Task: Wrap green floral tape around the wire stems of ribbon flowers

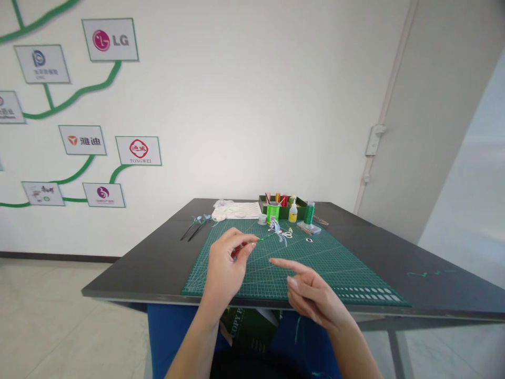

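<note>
My left hand (228, 260) pinches the thin green-wrapped stem of a flower (278, 230) between thumb and fingertips. Its pale blue and lilac petals point right, away from the hand, above the cutting mat. To the right, my right hand (311, 290) has its index finger stretched toward the stem, while the thumb and other fingers are curled together. Green thread (297, 330) hangs below this hand and seems to come from its closed fingers; the grip itself is partly hidden. White-handled scissors (288, 235) lie behind the flower head.
A green cutting mat (252, 276) covers the dark table (150, 263). Two finished-looking flower stems (199, 229) lie at left. Toward the back are a white cloth (240, 210), a green cup (273, 211), a glue bottle (292, 211), a green thread spool (309, 212) and a box (302, 210).
</note>
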A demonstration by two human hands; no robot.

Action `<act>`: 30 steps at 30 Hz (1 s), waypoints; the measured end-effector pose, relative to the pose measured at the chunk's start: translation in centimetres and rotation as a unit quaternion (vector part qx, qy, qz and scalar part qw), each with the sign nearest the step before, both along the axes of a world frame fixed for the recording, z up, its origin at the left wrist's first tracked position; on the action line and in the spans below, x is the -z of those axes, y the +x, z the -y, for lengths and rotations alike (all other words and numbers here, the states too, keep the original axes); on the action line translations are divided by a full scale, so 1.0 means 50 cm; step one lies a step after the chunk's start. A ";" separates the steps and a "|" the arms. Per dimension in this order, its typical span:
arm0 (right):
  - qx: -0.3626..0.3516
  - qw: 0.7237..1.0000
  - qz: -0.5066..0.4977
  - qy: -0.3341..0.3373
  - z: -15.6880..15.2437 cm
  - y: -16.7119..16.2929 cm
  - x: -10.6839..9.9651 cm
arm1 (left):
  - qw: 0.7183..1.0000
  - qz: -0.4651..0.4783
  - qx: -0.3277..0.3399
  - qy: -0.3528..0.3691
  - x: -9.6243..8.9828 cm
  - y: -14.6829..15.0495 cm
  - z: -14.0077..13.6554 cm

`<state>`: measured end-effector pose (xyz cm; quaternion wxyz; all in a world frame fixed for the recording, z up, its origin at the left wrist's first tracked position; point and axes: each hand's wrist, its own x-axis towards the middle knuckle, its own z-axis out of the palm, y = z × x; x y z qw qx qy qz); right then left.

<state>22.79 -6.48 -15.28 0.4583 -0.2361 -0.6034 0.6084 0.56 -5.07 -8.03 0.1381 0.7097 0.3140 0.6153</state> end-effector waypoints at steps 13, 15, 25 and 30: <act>0.523 0.819 0.210 0.112 -0.030 0.017 0.009 | 0.999 -0.004 -0.027 0.026 0.006 0.005 0.010; 0.529 0.804 0.228 0.149 -0.008 -0.005 -0.004 | 0.999 -0.016 -0.031 0.034 0.008 0.007 0.013; 0.231 0.968 0.056 0.084 0.073 -0.129 -0.048 | 0.995 -0.063 -0.043 0.063 0.016 0.016 0.024; 0.240 0.967 0.053 0.067 0.076 -0.126 -0.060 | 0.994 -0.062 -0.051 0.068 0.017 0.010 0.021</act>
